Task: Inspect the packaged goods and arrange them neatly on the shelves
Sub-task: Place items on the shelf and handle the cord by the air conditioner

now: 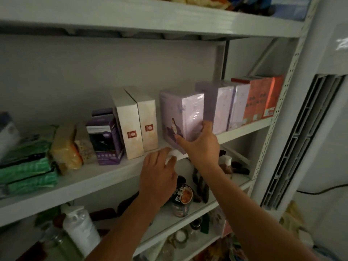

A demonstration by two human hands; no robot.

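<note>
A lilac shrink-wrapped box (180, 113) stands tilted on the middle shelf (98, 178), its lower corner past the shelf's front edge. My right hand (199, 142) grips its lower right corner, thumb on the front face and fingers round the side. My left hand (160, 176) rests with loosely spread fingers on the shelf's front edge just below and left of the box. Two cream boxes (138, 125) stand to its left, a dark purple box (105, 138) beyond them. Two more lilac boxes (224, 108) and orange boxes (261, 98) stand to its right.
Green packets (28, 166) and yellowish bags (66, 147) lie at the shelf's left end. The shelf below holds a dark jar (182, 196), a pump bottle (227, 164) and a white bottle (81, 227). A perforated upright post (278, 117) bounds the right side.
</note>
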